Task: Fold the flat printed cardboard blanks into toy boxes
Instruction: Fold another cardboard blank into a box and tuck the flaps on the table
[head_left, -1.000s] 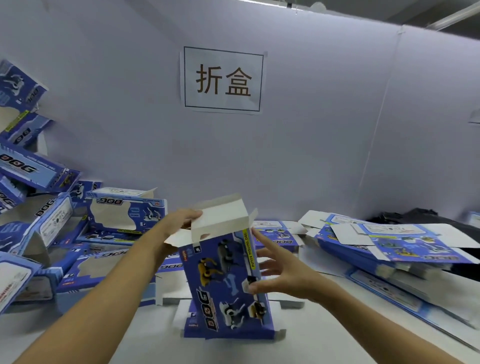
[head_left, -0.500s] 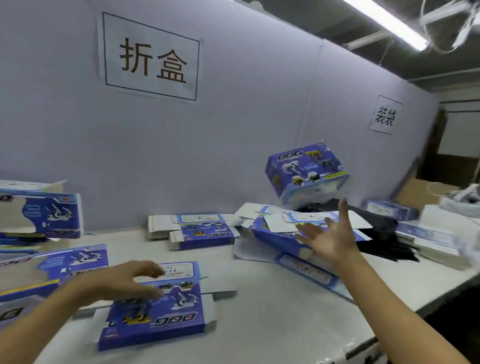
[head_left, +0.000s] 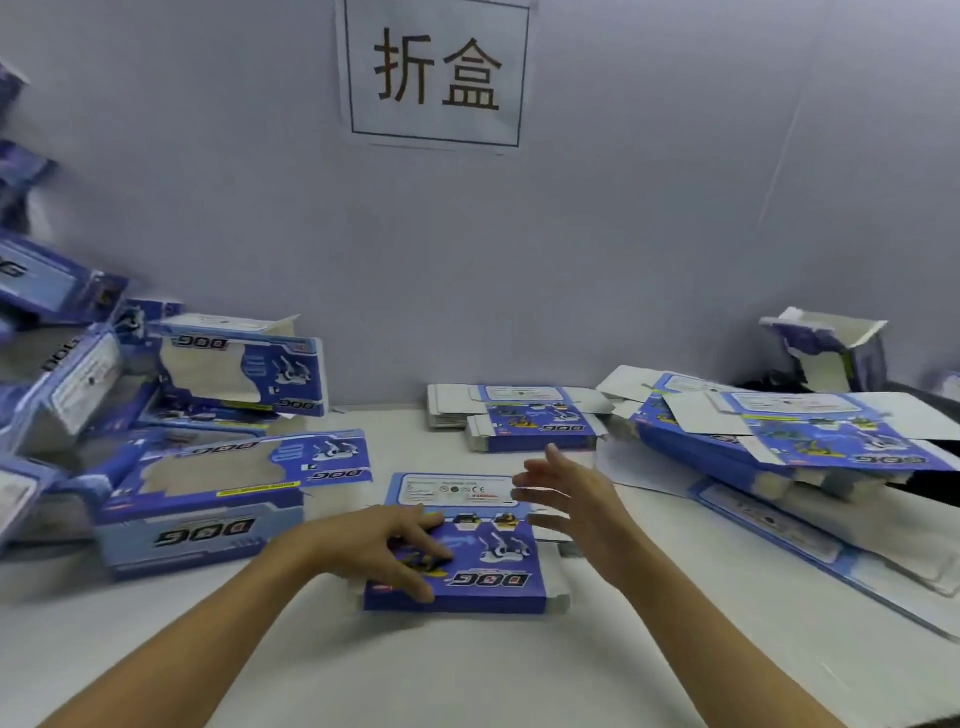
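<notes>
A flat blue printed blank (head_left: 483, 566) marked DOG lies on the white table (head_left: 467, 670) in front of me. My left hand (head_left: 384, 545) rests on its left half, fingers spread and pressing down, not gripping. My right hand (head_left: 571, 499) hovers just above the blank's right edge, fingers apart and holding nothing. A folded box (head_left: 826, 348) stands at the far right against the wall, its top flaps up.
Folded window boxes (head_left: 208, 499) pile up along the left side. Two stacks of flat blanks (head_left: 524, 421) sit by the grey wall. More flat blanks (head_left: 810, 441) slope in a heap at the right. A paper sign (head_left: 436, 73) hangs on the wall.
The folded box left my right hand and flew to the far right, where it now stands. My right hand came back over the flat blank; my left hand settled on it.
</notes>
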